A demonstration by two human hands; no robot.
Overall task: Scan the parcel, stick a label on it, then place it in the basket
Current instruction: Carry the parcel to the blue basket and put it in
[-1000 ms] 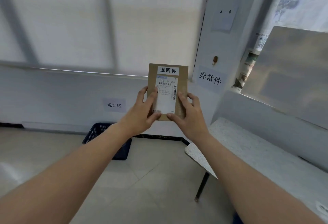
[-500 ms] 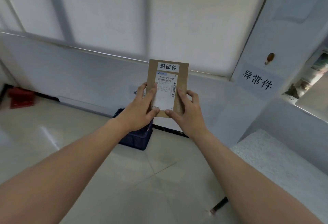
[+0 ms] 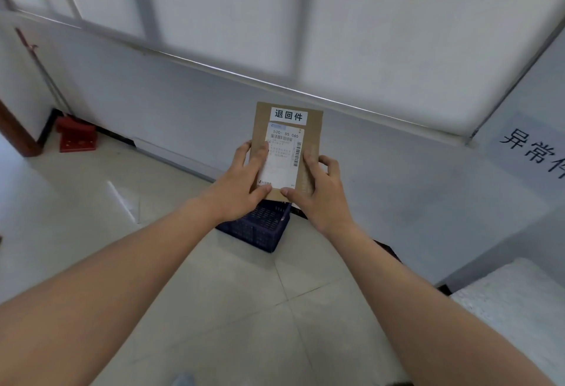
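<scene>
I hold a flat brown cardboard parcel (image 3: 312, 137) upright in front of me, above the basket. A white shipping slip with barcodes covers its middle, and a white label (image 3: 288, 115) with black characters is stuck along its top edge. My left hand (image 3: 243, 182) grips the parcel's lower left side, thumb across the bottom of the slip. My right hand (image 3: 318, 190) grips its lower right side. A dark blue plastic basket (image 3: 260, 228) stands on the floor against the wall, partly hidden behind my hands.
A grey wall with a frosted window (image 3: 244, 18) runs behind. A red dustpan with a long handle (image 3: 76, 137) leans in the left corner. A speckled white table (image 3: 519, 300) edges in at the lower right, below a wall sign (image 3: 532, 150). Pale floor tiles lie below.
The view has swung left and closer to the wall. The basket now sits right under the parcel, the red dustpan has come into view, and both hands keep their grip.
</scene>
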